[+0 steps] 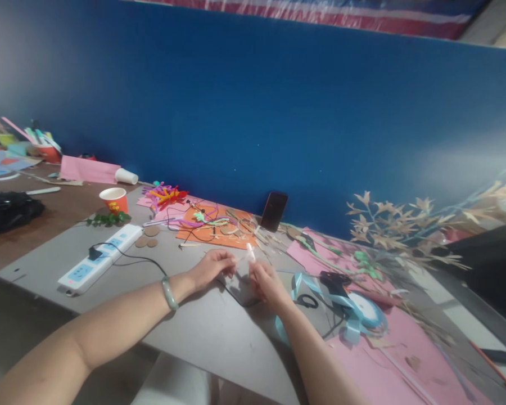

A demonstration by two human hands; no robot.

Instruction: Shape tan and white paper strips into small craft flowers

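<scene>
My left hand (214, 269) is over the grey table, its thumb and fingertips pinched together. Whatever sits in that pinch is too small and blurred to name. A pale green bangle (169, 293) circles the left wrist. Close by on the right, my right hand (265, 281) is closed around a small white tube-like piece (250, 252), which points up out of the fist. The two hands are a short gap apart. A black cable (236, 301) runs across the table beneath them.
A white power strip (105, 256) lies left, near a red paper cup (114, 199) and green leaves (108, 218). Behind are an orange sheet (189, 235), pipe cleaners (168, 197) and a phone (274, 211). Blue ribbon (353, 329), pink paper (373, 371) and dried stems (390, 216) are right.
</scene>
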